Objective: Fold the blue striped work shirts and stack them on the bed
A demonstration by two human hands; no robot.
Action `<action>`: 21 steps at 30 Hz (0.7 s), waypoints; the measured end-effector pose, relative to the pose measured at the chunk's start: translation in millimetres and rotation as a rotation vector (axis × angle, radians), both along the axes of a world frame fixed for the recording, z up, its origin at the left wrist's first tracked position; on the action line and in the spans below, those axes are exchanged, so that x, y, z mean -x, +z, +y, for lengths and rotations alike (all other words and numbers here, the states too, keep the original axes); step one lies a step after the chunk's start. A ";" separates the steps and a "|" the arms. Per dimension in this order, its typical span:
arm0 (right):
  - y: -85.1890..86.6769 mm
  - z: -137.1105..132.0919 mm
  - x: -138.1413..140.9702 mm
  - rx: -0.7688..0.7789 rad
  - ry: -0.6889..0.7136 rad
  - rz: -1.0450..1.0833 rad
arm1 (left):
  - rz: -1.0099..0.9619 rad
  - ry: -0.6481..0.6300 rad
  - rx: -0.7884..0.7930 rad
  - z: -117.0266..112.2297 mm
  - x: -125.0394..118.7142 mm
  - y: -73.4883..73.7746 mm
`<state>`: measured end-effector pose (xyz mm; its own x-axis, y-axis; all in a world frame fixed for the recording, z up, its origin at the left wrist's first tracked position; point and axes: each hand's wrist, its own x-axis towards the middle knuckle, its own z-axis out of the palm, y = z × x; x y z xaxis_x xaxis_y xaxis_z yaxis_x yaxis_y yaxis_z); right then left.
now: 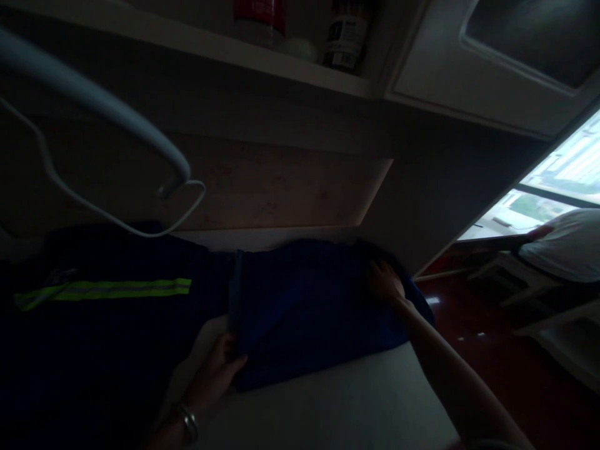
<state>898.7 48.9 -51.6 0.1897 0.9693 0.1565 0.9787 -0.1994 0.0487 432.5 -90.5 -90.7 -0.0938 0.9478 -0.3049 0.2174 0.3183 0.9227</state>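
A dark blue garment [304,306] lies folded lengthwise on a pale tabletop [328,406]. At its left end, a stiff-looking lighter band runs along the edge. My left hand [220,362], with a metal bangle at the wrist, pinches the lower corner by that band. Over at the far right end, my right hand [387,281] rests on the cloth; shadow and fabric hide most of its fingers. Left of the folded piece spreads a dark blue work jacket [103,337] with a yellow-green reflective stripe [126,287].
A white lamp arm [107,103] and its thin cable hang over the left side. Above is a shelf [187,44] with a red-topped container [260,15] and a labelled jar [344,40]. A person in a light top [572,244] sits at the right, near a bright window [562,169].
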 end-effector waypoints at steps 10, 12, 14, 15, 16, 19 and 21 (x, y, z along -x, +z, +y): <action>15.5 89.2 -17.2 0.240 -0.154 0.048 | 0.835 -0.390 -0.694 147.2 -89.1 62.0; 14.0 96.6 -20.4 0.245 -0.174 0.045 | 0.932 -0.452 -0.589 176.5 -88.2 40.8; 15.6 101.3 -24.6 0.206 -0.179 0.031 | 0.987 -0.493 -0.473 195.7 -76.2 16.0; 17.1 102.8 -26.8 0.175 -0.177 0.021 | 1.001 -0.506 -0.429 201.4 -68.8 4.7; 18.6 103.7 -28.8 0.139 -0.170 0.011 | 1.011 -0.508 -0.402 204.9 -61.8 -5.1; 18.3 104.2 -32.2 0.058 -0.150 -0.011 | 1.043 -0.441 -0.400 207.0 -49.8 -23.0; 13.4 104.2 -30.9 0.070 -0.156 -0.005 | 1.069 -0.388 -0.409 206.0 -49.2 -25.2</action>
<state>929.6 153.1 -38.3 0.3383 0.9367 0.0907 0.9358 -0.3450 0.0724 481.7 115.5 -115.9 0.1968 0.9770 0.0820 0.9486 -0.2109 0.2360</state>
